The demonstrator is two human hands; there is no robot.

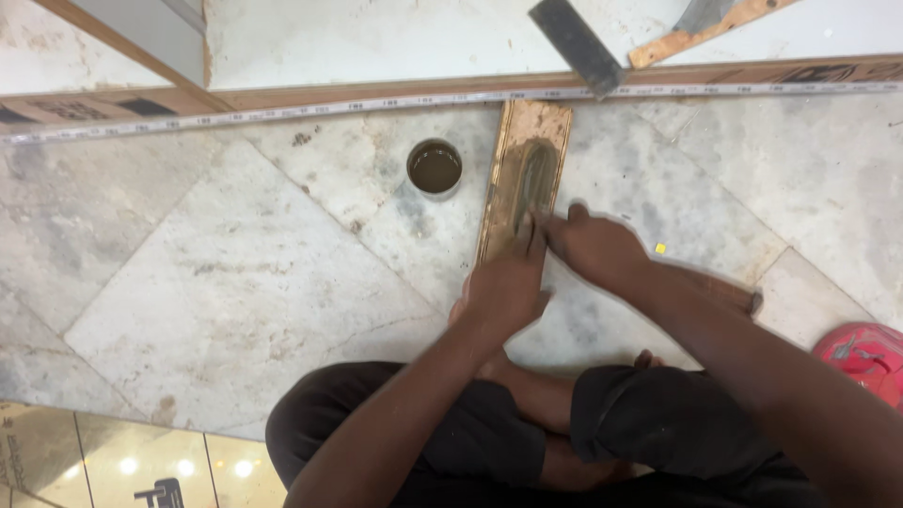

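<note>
I see my left hand (506, 287) pinning the narrow glue-smeared wooden strip (523, 179) flat while right hand (593, 246) fingertips spread adhesive; small round tin (435, 168) stands just beside.

My left hand (503, 292) covers the near end of the wooden strip (523, 179), so I can't see where it stops. My right hand (594, 246) is motion-blurred, its fingertips indistinct. The red object (865, 356) is cut by the right edge. The measuring tape's (376, 103) markings are too small to read.
</note>
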